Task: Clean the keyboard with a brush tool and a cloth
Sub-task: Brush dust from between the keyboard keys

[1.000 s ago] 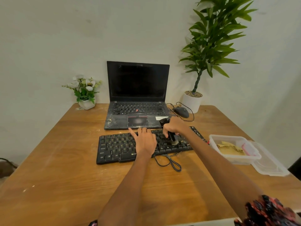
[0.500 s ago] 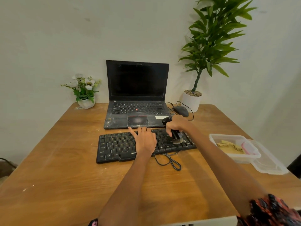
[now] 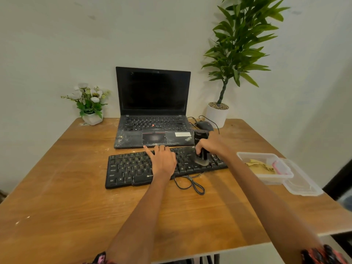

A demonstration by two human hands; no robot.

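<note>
Here, black dusty keyboard [image 3: 133,168], left hand [image 3: 162,161] flat on keys, right hand [image 3: 210,145] gripping upright black brush tool [image 3: 201,149].

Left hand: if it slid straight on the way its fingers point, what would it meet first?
Probably the laptop: the left hand lies flat on the keyboard, fingers aimed at its front edge just beyond. Depth is uncertain.

On the worktop [image 3: 57,187], a keyboard [image 3: 133,168] lies before a laptop [image 3: 152,111], flanked by a flower pot [image 3: 91,103] left and a container [image 3: 266,168] right.
</note>
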